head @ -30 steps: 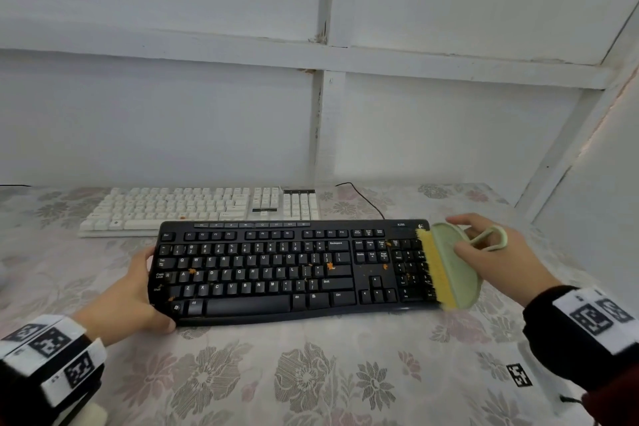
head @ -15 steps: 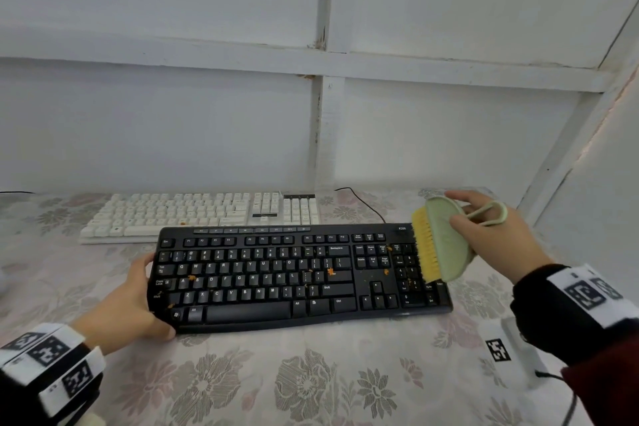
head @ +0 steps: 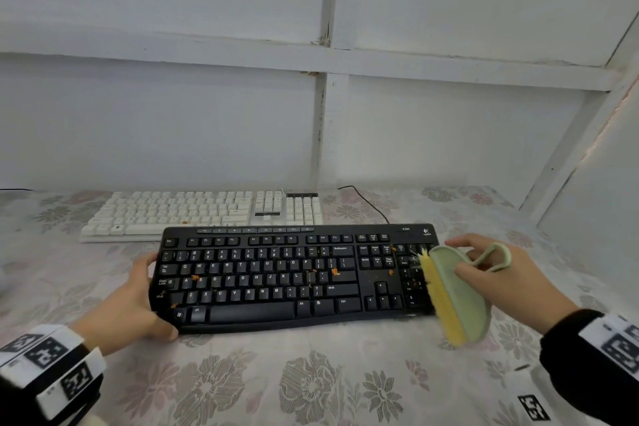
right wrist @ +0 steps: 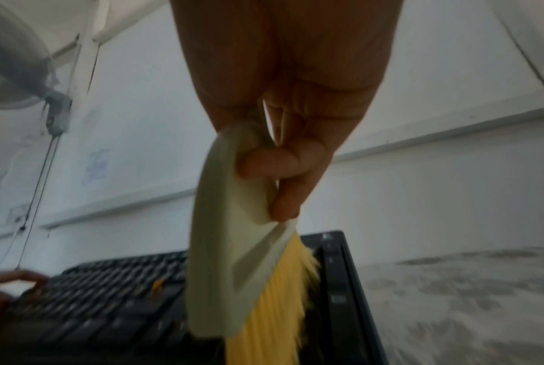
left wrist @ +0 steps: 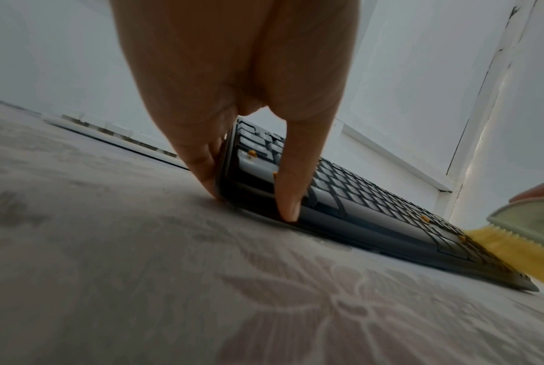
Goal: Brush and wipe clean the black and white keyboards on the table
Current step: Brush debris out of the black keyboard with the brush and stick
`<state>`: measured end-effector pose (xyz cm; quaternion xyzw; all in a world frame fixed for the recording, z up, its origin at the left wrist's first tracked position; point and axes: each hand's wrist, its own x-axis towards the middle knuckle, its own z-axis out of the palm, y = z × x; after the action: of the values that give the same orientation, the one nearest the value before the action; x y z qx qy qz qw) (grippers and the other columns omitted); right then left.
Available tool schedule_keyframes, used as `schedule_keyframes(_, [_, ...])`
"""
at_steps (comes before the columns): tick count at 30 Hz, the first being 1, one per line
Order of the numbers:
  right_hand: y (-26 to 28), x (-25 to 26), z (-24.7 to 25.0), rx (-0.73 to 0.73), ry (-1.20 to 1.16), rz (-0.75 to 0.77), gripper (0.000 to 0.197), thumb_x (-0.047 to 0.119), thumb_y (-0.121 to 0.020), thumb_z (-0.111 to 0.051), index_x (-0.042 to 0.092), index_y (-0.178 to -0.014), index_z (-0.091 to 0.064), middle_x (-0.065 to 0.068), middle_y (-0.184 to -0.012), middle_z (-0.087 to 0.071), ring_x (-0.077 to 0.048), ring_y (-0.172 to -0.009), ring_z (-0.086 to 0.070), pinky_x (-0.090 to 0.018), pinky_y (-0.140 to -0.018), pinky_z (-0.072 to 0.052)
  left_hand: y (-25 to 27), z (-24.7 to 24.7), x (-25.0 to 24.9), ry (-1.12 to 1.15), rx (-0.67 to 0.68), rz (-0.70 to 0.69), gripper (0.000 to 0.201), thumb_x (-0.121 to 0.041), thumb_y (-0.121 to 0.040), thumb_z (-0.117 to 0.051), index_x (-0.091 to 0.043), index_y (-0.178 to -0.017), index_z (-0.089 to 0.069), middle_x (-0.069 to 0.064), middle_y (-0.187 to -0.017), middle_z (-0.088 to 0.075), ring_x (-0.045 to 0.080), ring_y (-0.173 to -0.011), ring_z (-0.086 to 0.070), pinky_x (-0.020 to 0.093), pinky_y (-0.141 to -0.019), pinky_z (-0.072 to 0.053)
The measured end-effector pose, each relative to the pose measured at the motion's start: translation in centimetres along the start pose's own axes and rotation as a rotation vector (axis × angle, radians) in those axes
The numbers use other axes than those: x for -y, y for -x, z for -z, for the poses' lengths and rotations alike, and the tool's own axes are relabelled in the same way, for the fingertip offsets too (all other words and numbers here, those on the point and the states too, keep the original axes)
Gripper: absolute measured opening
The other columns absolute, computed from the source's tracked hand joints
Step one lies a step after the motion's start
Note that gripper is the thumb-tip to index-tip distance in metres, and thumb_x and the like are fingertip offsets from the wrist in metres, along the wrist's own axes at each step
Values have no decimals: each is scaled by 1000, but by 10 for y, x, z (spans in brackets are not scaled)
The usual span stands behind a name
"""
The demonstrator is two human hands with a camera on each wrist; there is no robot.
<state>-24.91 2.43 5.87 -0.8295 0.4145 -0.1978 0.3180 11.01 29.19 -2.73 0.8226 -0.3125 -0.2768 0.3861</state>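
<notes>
The black keyboard (head: 276, 277) lies in front of me on the flowered tablecloth, with orange crumbs (head: 334, 272) scattered over its keys. My left hand (head: 135, 301) grips its left end, thumb (left wrist: 287, 197) on the front rim and fingers (left wrist: 201, 160) at the side edge. My right hand (head: 498, 273) holds a pale green brush (head: 460, 294) with yellow bristles (head: 439, 297) down on the number pad at the right end. In the right wrist view the brush (right wrist: 230, 247) hangs from my curled fingers (right wrist: 279, 163). The white keyboard (head: 193, 213) lies behind the black one.
A black cable (head: 370, 204) runs from behind the black keyboard toward the white panelled wall. A wall-mounted fan (right wrist: 17, 74) shows in the right wrist view. A white block with a black marker (head: 534, 406) sits at the table's near right.
The brush lifted off the number pad and toward the back edge, then came down again across the keyboard's right end, reaching past its front edge. My left hand kept its hold.
</notes>
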Motion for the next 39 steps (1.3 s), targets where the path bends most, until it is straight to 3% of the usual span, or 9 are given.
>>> schedule_keyframes(6, [-30,19,9,-205,-113,50,34,10,-88,-55,33,-111,-61,-1,-86,-64,-12,-69,-59,-18,-49,-43,-2,1,2,-19,6,15,121,-1,-46,-78,-26,-142,-9,4,-98,-61,23,-87,-62,33,-73,-49])
schedule_keyframes(11, [-33,12,-6,-133,-49,9,33,12,-89,-54,32,-115,-60,-4,-97,-65,-11,-73,-59,-18,-49,-42,-5,1,7,-40,0,24,121,0,-49,-80,-29,-142,-8,4,-98,-61,23,-88,-63,34,-75,-50])
schedule_keyframes(17, [6,-3,-10,-4,-30,21,32,11,-89,-57,39,-103,-61,3,-87,-65,-12,-65,-59,-13,-44,-43,-7,2,10,-56,2,32,125,-7,-45,-80,-34,-142,-5,6,-98,-64,23,-88,-64,34,-77,-51])
schedule_keyframes(20, [6,-1,-1,-4,-4,15,32,11,-87,-58,41,-98,-63,0,-84,-65,-17,-69,-61,-19,-54,-44,-6,1,8,-54,4,28,124,-5,-47,-81,-34,-142,-5,4,-98,-63,22,-88,-63,32,-75,-50])
schedule_keyframes(23, [-9,7,9,-134,-99,50,30,10,-88,-57,36,-102,-65,-1,-87,-66,-17,-73,-61,-24,-60,-45,-6,1,7,-55,1,28,126,-7,-44,-81,-33,-142,-6,4,-99,-62,21,-88,-63,35,-77,-50])
schedule_keyframes(26, [-27,12,7,-194,-151,50,32,9,-88,-55,33,-109,-62,-1,-88,-65,-15,-75,-60,-25,-59,-45,-5,1,6,-30,0,22,128,-15,-35,-78,-36,-140,-8,6,-102,-62,24,-91,-63,42,-83,-52])
schedule_keyframes(29, [-31,8,-3,-144,-131,17,32,10,-88,-55,32,-111,-62,-3,-93,-65,-15,-74,-60,-23,-56,-44,-4,2,5,-25,5,20,130,-20,-31,-78,-36,-140,-9,8,-102,-62,25,-93,-62,44,-84,-51])
schedule_keyframes(35, [-2,-10,-1,-16,-111,8,28,8,-88,-58,33,-97,-67,-3,-84,-65,-17,-71,-60,-21,-58,-44,-5,1,6,-13,3,20,126,-13,-35,-79,-39,-137,-10,8,-102,-62,26,-92,-63,46,-83,-52])
schedule_keyframes(39, [-25,-25,16,-172,-388,-39,31,4,-89,-52,28,-89,-72,-9,-89,-67,-25,-82,-60,-33,-70,-48,-5,1,6,24,15,15,123,-8,-39,-78,-38,-138,-11,3,-106,-59,22,-94,-61,37,-79,-50])
